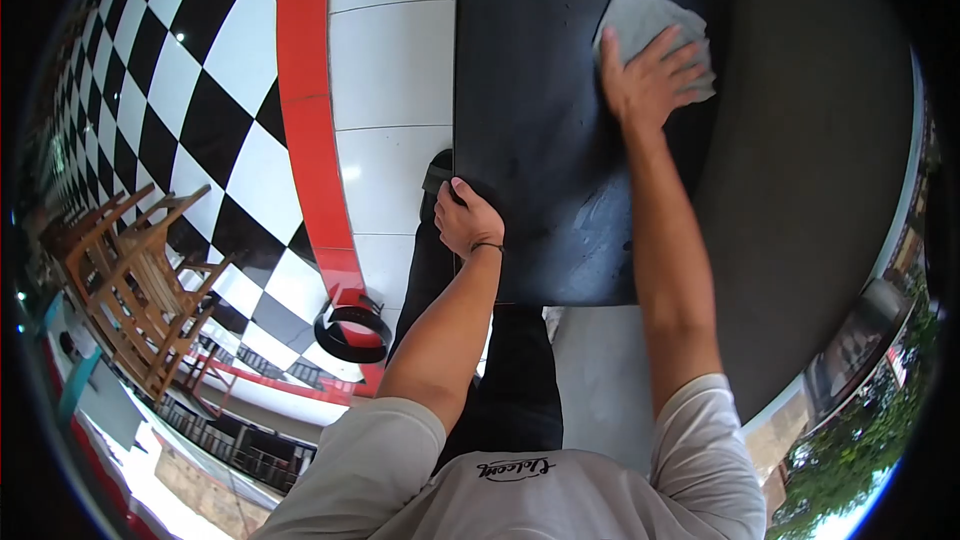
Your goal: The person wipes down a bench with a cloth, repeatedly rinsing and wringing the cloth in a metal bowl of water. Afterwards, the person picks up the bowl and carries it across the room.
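A grey cloth [648, 28] lies spread on the black tabletop [540, 90], near its far right side. On top of it rests my right hand [650, 80], flat with the fingers spread. My left hand [468, 220] is curled round the table's left edge, its fingers partly hidden; a thin dark band circles that wrist. Wet-looking smears mark the tabletop between my two arms.
A dark wall or panel [800, 190] runs along the table's right side. To the left are white tiles [390, 60], a red floor strip [303, 50] and a checkered floor [240, 90]. Wooden chairs [140, 280] and a round black object [352, 333] stand at lower left.
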Demonstrator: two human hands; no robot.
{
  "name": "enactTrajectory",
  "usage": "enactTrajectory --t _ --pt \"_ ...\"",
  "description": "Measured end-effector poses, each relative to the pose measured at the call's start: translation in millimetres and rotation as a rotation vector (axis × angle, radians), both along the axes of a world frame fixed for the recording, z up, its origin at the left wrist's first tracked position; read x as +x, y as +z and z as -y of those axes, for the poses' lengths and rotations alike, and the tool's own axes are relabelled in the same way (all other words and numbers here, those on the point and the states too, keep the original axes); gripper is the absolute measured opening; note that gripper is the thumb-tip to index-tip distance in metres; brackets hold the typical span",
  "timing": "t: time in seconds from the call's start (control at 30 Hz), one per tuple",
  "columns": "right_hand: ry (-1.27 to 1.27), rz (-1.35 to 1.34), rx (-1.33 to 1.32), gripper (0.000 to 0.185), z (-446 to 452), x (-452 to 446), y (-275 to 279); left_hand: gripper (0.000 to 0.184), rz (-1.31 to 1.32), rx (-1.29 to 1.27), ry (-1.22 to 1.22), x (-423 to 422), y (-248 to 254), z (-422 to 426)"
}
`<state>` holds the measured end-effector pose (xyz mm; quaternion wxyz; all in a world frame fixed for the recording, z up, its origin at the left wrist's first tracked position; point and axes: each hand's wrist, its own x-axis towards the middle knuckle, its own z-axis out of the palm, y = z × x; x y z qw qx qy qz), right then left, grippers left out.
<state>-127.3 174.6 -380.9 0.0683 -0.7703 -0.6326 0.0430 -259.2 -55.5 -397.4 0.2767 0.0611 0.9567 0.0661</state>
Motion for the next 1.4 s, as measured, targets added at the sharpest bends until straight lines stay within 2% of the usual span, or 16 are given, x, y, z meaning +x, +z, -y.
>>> enactTrajectory --t 0.1,0.2,0.33,0.47,0.53,0.63,0.73,0.8,0.83,0.93,0.97,1.03,1.13,1.23,1.3,1.4 --pt "0.437 0.035 -0.069 0.082 95.9 -29.7 23.4 0.054 0.012 0.046 0.007 1.0 -3.8 -1.7" --pt "0.692 -0.041 -0.311 0.071 177.4 -43.3 32.7 0.051 0.018 0.099 0.035 -0.6 -12.9 7.7" --pt "1.104 -0.095 -0.368 0.075 114.1 -53.9 30.0 0.049 -0.032 0.121 0.025 -1.8 -12.7 4.6" --pt "0.985 0.002 0.136 0.067 -33.2 -111.7 -13.8 0.048 -0.038 0.092 0.022 -0.5 -5.7 2.3" --pt "0.898 0.061 0.271 0.061 -81.5 -139.2 -20.8 0.047 -0.042 0.092 0.018 -3.9 -6.9 -1.7" --pt "0.87 0.166 0.177 0.061 -53.5 -139.1 -14.4 0.046 -0.047 0.085 0.009 -0.1 -8.6 0.4" --pt "1.089 -0.01 -0.298 0.062 65.9 -111.5 19.1 0.045 -0.055 0.064 -0.052 -1.1 -12.1 4.1" --pt "1.196 0.008 -0.365 0.065 132.3 -81.9 14.2 0.045 -0.042 0.062 -0.097 -0.8 -12.7 9.0" --pt "1.254 0.053 -0.326 0.067 139.2 -82.4 22.7 0.044 -0.037 0.069 -0.094 -1.3 -11.4 7.9" --pt "1.301 -0.142 -0.5 0.072 74.5 -80.9 21.5 0.045 -0.049 0.118 0.001 0.2 -15.7 5.0" --pt "1.216 -0.083 -0.398 0.073 32.5 -85.3 20.9 0.046 -0.06 0.114 0.004 -0.2 -14.6 1.8" --pt "1.007 0.032 0.053 0.069 -51.6 -81.3 5.9 0.048 -0.075 0.1 -0.003 0.1 -6.7 -1.2" --pt "0.704 0.102 0.222 0.077 -130.1 -71.2 2.8 0.05 -0.069 0.085 -0.009 -0.4 -5.7 -6.0" --pt "0.419 0.107 0.175 0.079 -89.2 -75.3 6.2 0.051 -0.04 0.054 -0.007 1.7 -4.0 -1.5" --pt "0.412 0.06 0.005 0.075 -11.3 -65.6 23.8 0.051 -0.058 0.068 -0.022 0.0 -5.9 -2.9" --pt "0.31 0.011 -0.335 0.087 131.8 -33.4 41.6 0.049 -0.114 0.123 -0.045 1.3 -10.1 -0.7"
